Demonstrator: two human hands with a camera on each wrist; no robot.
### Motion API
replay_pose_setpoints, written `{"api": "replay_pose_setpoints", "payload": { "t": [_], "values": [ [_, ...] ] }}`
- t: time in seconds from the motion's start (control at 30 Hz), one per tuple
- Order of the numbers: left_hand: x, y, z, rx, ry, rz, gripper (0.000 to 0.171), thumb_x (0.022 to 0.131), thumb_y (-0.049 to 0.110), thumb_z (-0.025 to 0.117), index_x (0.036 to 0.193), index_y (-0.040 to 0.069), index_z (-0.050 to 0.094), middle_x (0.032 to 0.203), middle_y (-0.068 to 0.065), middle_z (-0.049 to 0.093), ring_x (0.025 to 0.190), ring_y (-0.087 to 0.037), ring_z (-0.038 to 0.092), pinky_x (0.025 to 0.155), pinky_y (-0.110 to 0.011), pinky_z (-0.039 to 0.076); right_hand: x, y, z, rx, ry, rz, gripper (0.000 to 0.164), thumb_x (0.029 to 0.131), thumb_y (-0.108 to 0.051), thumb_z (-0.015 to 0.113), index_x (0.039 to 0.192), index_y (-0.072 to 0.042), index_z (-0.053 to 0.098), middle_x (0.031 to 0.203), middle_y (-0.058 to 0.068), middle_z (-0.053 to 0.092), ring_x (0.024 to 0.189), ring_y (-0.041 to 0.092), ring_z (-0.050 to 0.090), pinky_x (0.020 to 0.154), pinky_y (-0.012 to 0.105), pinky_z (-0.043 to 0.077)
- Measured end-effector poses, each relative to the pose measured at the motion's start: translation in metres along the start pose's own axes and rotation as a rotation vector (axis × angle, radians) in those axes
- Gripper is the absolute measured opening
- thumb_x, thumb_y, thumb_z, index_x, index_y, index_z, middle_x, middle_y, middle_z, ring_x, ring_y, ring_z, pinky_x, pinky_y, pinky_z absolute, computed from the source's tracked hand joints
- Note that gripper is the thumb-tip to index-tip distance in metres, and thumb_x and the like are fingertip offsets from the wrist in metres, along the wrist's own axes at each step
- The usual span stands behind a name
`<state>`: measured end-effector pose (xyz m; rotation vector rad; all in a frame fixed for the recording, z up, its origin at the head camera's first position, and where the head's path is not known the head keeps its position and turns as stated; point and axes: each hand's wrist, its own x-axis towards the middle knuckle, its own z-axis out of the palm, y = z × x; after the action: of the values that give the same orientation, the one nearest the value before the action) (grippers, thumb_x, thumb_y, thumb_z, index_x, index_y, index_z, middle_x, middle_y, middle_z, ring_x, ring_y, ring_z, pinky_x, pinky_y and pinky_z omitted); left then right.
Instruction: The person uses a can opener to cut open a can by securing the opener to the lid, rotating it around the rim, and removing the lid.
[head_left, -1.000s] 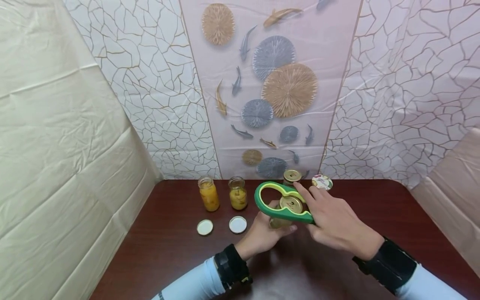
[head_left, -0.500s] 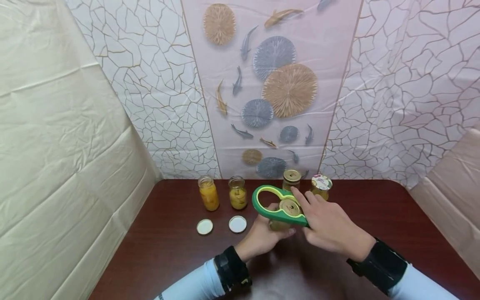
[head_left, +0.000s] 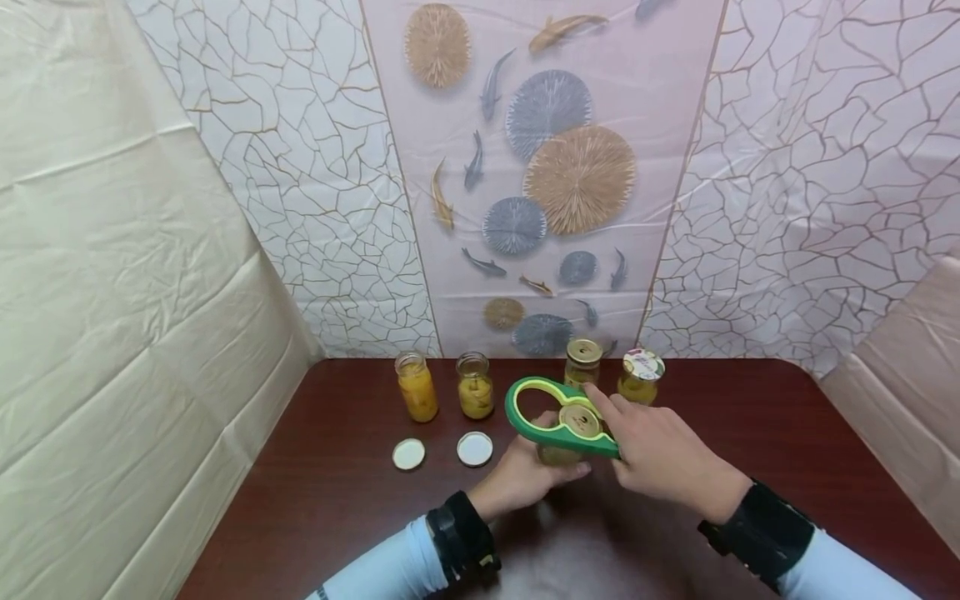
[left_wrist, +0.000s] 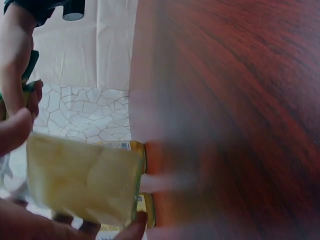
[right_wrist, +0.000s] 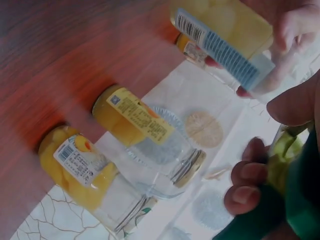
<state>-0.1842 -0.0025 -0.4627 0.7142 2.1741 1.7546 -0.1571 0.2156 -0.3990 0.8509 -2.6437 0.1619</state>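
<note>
My left hand [head_left: 525, 475] grips a glass jar [left_wrist: 82, 177] of pale fruit around its body, thumb on the near side. The jar's gold lid [head_left: 579, 421] faces up, tilted slightly. A green jar opener [head_left: 551, 437] with a lime inner edge lies around this lid, its smaller loop against the lid's sides. My right hand [head_left: 671, 454] holds the opener's handles from the right, index finger stretched along the top. In the right wrist view its curled fingers [right_wrist: 247, 172] wrap the green handle. A barcode label [right_wrist: 220, 47] shows on the held jar.
Two lidless jars of yellow fruit, one taller [head_left: 418, 392] and one shorter [head_left: 476, 396], stand at the back left. Their lids [head_left: 408, 454] lie before them. Behind my hands stand a gold-lidded jar [head_left: 583, 358] and a jar with a patterned lid [head_left: 641, 375]. A patterned cloth backs the table.
Both hands stay on the jar and opener. The opener and right hand have shifted slightly left and toward me, uncovering more of the two lidded jars behind.
</note>
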Motion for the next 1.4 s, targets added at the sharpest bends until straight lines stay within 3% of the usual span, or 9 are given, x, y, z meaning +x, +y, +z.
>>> {"api": "replay_pose_setpoints", "payload": {
  "t": [0.1,0.27,0.4,0.67,0.83,0.97,1.2,1.3,1.4],
  "values": [
    [0.003,-0.002,-0.005,-0.098,-0.113,0.009,0.054,0.088,0.022,0.083,0.135,0.035,0.060,0.128,0.011,0.067,0.116,-0.008,0.061,0.104,-0.039,0.045,0.001,0.005,-0.003,0.009,0.023,-0.029,0.087,0.062,-0.010,0.078,0.144,-0.004,0.051,0.081,-0.002,0.058,0.054,0.008,0.044,0.045,0.028,0.038],
    [0.009,-0.007,-0.016,-0.237,-0.367,0.068,0.056,0.095,0.008,0.073,0.144,0.027,0.055,0.140,0.008,0.061,0.125,-0.011,0.059,0.105,-0.030,0.047,0.001,0.009,-0.007,0.069,-0.028,-0.054,0.087,0.061,-0.006,0.076,0.145,-0.010,0.053,0.086,-0.007,0.059,0.056,0.005,0.040,0.047,0.024,0.035],
    [0.008,-0.007,-0.018,-0.251,-0.429,0.080,0.056,0.097,0.006,0.070,0.147,0.022,0.051,0.143,0.007,0.058,0.127,-0.012,0.058,0.105,-0.028,0.047,0.000,0.010,-0.006,0.087,-0.060,-0.064,0.085,0.064,-0.007,0.077,0.145,-0.010,0.053,0.089,-0.006,0.061,0.058,0.005,0.040,0.049,0.023,0.036],
    [0.010,-0.010,-0.018,-0.194,-0.416,0.088,0.055,0.096,0.006,0.072,0.145,0.023,0.053,0.141,0.007,0.059,0.126,-0.011,0.059,0.106,-0.029,0.046,-0.002,0.013,-0.004,0.094,-0.051,-0.077,0.086,0.062,-0.006,0.077,0.145,-0.009,0.052,0.089,-0.007,0.062,0.059,0.004,0.041,0.048,0.022,0.036],
    [0.006,-0.007,-0.025,-0.068,-0.329,0.063,0.057,0.093,0.016,0.077,0.143,0.030,0.054,0.139,0.009,0.060,0.126,-0.009,0.057,0.108,-0.034,0.044,-0.004,0.022,-0.007,0.103,0.027,-0.089,0.090,0.059,-0.005,0.076,0.146,-0.008,0.051,0.090,-0.006,0.065,0.060,0.004,0.044,0.051,0.024,0.040],
    [0.002,-0.005,-0.037,0.008,-0.288,0.053,0.059,0.092,0.020,0.079,0.143,0.032,0.053,0.136,0.009,0.063,0.127,-0.008,0.056,0.107,-0.035,0.046,-0.008,0.035,-0.011,0.111,0.062,-0.039,0.094,0.057,-0.001,0.074,0.147,-0.009,0.049,0.098,0.000,0.069,0.061,0.006,0.047,0.052,0.027,0.041],
    [-0.008,-0.009,-0.055,-0.011,-0.239,0.021,0.065,0.090,0.018,0.081,0.145,0.033,0.049,0.135,0.005,0.062,0.127,-0.012,0.057,0.099,-0.033,0.052,-0.021,0.056,-0.011,0.080,0.049,0.080,0.091,0.060,-0.002,0.073,0.147,-0.007,0.048,0.106,0.009,0.070,0.061,0.010,0.049,0.052,0.032,0.042],
    [-0.009,-0.011,-0.059,0.001,-0.190,-0.027,0.066,0.091,0.020,0.081,0.147,0.029,0.048,0.141,-0.001,0.059,0.128,-0.017,0.057,0.098,-0.037,0.054,-0.026,0.059,-0.009,0.081,0.038,0.099,0.092,0.061,-0.003,0.074,0.148,-0.007,0.047,0.104,0.009,0.070,0.061,0.010,0.048,0.052,0.032,0.041],
    [-0.010,-0.013,-0.061,0.071,-0.115,-0.075,0.071,0.090,0.026,0.081,0.151,0.025,0.045,0.154,-0.007,0.049,0.132,-0.022,0.055,0.103,-0.042,0.052,-0.028,0.060,-0.006,0.079,0.033,0.100,0.093,0.060,-0.004,0.075,0.149,-0.008,0.046,0.102,0.009,0.070,0.061,0.010,0.047,0.052,0.031,0.040]
  ]
}}
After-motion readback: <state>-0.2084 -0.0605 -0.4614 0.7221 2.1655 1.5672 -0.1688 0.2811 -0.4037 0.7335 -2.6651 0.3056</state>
